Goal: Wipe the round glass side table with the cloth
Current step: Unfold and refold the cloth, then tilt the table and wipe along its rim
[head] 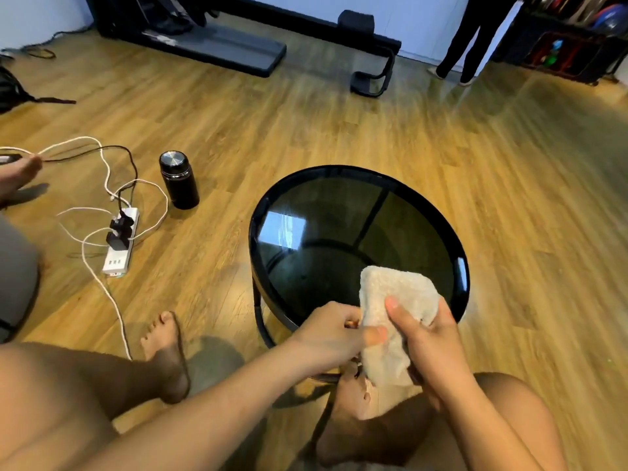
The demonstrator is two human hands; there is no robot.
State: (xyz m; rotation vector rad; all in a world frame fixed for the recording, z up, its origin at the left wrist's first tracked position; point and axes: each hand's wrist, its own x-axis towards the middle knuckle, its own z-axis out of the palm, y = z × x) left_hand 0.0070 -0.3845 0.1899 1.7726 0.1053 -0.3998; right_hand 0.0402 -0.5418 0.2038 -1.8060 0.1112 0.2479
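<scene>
Both hands, left hand (334, 329) and right hand (433, 338), grip the folded beige cloth (394, 300) at the near rim of the round glass side table (339, 232); wiping appears barely begun, most glass untouched.

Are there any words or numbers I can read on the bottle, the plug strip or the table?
None can be read.
Black bottle: no label shows.
White power strip: its small marks are too blurred to read.
Glass side table: only reflections.
Cloth: plain, held in both hands.
</scene>
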